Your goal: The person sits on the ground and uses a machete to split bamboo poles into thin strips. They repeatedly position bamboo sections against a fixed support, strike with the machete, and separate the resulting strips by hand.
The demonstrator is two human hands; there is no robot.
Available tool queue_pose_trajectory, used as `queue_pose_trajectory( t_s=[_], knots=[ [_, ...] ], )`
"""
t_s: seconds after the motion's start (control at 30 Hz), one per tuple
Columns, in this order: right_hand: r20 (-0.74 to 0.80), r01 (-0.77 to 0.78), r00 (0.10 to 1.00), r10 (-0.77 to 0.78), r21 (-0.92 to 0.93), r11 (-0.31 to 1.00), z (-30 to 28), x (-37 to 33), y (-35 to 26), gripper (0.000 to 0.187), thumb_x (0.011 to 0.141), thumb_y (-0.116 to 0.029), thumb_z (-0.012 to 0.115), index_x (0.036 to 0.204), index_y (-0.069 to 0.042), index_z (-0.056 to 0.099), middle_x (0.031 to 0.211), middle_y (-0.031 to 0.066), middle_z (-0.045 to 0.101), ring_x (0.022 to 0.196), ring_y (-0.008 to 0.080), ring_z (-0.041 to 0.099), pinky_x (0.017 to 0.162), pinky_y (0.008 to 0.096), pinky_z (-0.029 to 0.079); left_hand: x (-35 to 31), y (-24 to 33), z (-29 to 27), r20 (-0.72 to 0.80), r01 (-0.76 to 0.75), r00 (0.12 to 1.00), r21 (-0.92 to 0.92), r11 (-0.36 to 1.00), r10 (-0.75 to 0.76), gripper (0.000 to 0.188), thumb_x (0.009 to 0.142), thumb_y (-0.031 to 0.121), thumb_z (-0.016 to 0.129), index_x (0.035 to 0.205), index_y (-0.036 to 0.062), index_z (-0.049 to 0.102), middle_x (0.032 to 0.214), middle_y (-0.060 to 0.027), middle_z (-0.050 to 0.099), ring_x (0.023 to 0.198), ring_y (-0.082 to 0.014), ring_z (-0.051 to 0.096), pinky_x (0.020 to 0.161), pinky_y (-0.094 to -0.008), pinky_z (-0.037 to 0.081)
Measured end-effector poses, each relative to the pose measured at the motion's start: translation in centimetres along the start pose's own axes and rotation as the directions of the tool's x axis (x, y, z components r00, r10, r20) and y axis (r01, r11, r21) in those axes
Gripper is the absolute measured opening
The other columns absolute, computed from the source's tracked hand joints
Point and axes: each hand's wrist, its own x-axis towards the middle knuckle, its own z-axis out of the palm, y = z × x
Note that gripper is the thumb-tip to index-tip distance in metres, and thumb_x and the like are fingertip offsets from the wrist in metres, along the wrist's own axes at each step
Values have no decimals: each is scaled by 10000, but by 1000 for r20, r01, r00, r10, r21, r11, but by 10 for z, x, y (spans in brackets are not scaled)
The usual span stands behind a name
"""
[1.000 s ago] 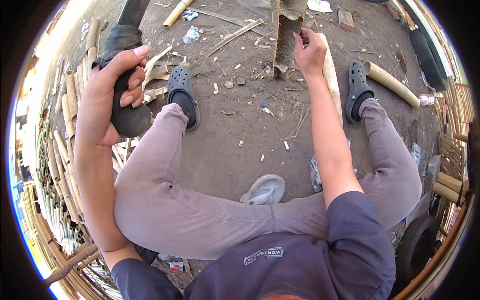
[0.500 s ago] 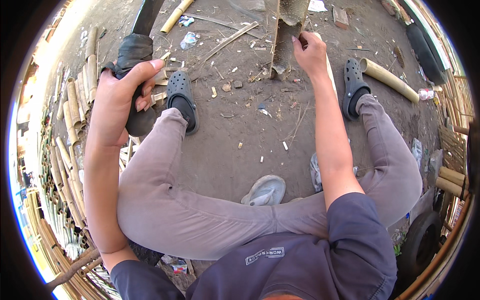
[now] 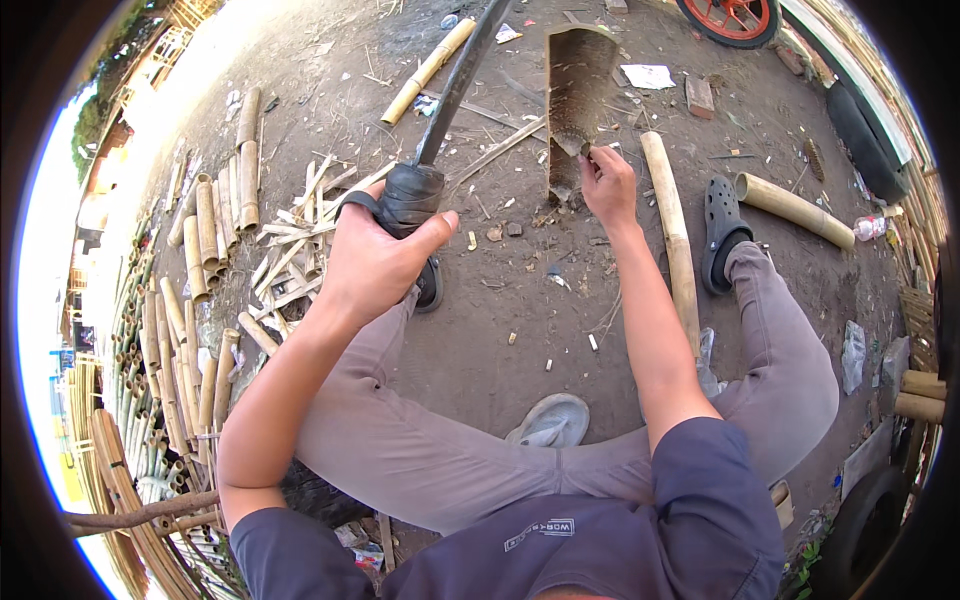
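Note:
In my left hand (image 3: 370, 250), fingers wrapped tight, is the black wrapped handle of a machete (image 3: 462, 85). Its long dark blade points up and away, slanting to the right. My right hand (image 3: 610, 190) pinches the lower near part of a split bamboo piece (image 3: 582, 80), whose hollow brown inside shows. This bamboo stands out ahead of me, close to the ground; whether its end touches the soil I cannot tell. The blade is apart from the bamboo, to its left. Most of the handle is hidden by my left hand.
A bamboo pole (image 3: 668, 215) lies just right of my right hand. Split strips (image 3: 290, 250) and stacked bamboo (image 3: 205, 230) fill the left. Farther off are another bamboo length (image 3: 430, 70), a brick (image 3: 699, 97) and an orange wheel (image 3: 735, 12). A grey sandal (image 3: 556, 420) lies between my legs.
My left hand has moved right and inward with the machete, whose blade now slants right. My right hand still holds the split bamboo. The view has shifted, showing more ground ahead.

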Motion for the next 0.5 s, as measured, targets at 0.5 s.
queue_pose_trajectory(
  t_s=[0.5],
  knots=[
    [-89, 1, 996, -12, -125, 992, -4, 11, 31, 154, 887, -146, 672, 977, -25, 702, 885, 153, 700, 816, 352, 674, 711, 436, 526, -1, 21, 8, 36, 37, 999, -89, 995, -34, 308, 810, 273, 788, 843, 62, 567, 576, 39, 509, 479, -48, 447, 470, -242, 355]
  ],
)
